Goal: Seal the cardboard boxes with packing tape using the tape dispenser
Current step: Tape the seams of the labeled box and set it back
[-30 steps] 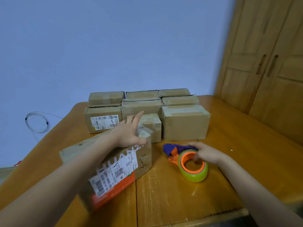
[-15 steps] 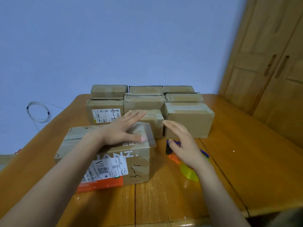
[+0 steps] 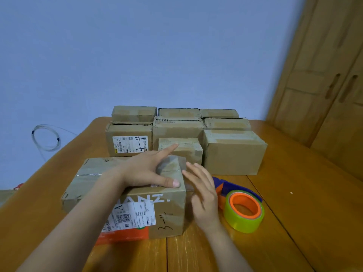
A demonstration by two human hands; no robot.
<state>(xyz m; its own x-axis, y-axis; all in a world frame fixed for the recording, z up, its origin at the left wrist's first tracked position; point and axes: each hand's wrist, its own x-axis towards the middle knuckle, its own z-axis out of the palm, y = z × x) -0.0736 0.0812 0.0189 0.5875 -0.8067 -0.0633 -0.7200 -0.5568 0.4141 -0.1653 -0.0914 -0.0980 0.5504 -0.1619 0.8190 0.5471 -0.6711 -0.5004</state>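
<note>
The cardboard box (image 3: 125,195) being worked on lies in the lower middle of the frame, near the front edge of the wooden table (image 3: 294,203), its printed label and orange stripe facing the camera. A strip of clear tape (image 3: 172,165) runs along its top seam and folds over the right end. The left hand (image 3: 149,171) lies flat on the top with fingers straight and thumb stretched along the near edge; it grasps nothing and seems to weigh the flaps down and steady the box. The right hand (image 3: 202,191) rests against the box's right end, fingers extended and unclenched, apparently smoothing the tape's tail onto the side panel so that it sticks.

The tape dispenser (image 3: 243,207), a green roll on an orange core with a blue handle, sits on the table just right of the right hand, untouched. Set there, it is within easy reach for the next strip.

Behind, in the centre of the frame, stands a cluster of other boxes (image 3: 233,152) in rows, touching each other; some appear taped already, while a few at the back show raised or ragged flaps and probably wait their turn. A coil of cable (image 3: 46,138) hangs at the left against the blue wall (image 3: 157,46), and a wooden wardrobe (image 3: 330,85) fills the right edge.
</note>
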